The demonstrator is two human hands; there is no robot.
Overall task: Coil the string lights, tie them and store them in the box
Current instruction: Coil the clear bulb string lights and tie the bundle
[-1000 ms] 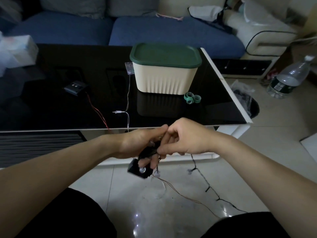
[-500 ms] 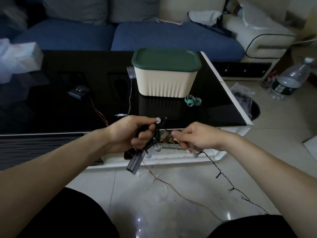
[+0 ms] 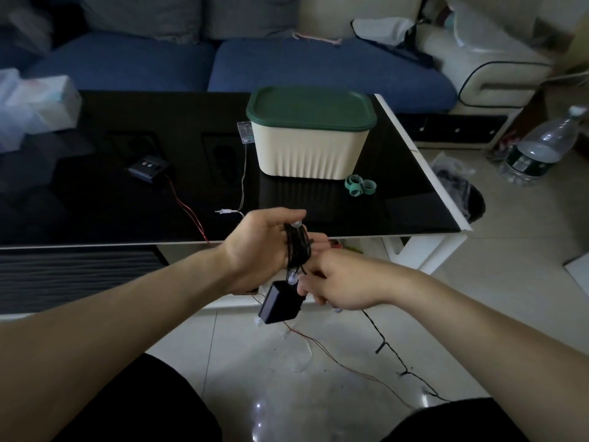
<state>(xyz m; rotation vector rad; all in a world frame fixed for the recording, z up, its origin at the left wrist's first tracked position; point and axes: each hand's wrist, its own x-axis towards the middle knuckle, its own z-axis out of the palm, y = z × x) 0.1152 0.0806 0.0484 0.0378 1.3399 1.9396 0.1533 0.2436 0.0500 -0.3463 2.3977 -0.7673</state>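
Head view: coiling is partway, I judge. Several black loops of the string lights (image 3: pixel 298 247) wrap the left hand (image 3: pixel 264 247), whose fingers reach out through them, the battery pack (image 3: pixel 280 302) dangling below; a long tail lies on the floor (image 3: pixel 478 314). The right hand (image 3: pixel 338 282) seems to pinch the wire just beside the coil, though blur hides its fingertips. Tying remains; the box (image 3: pixel 310 137) sits lidded on the bench (image 3: pixel 398 199), green ties (image 3: pixel 360 186) beside it.
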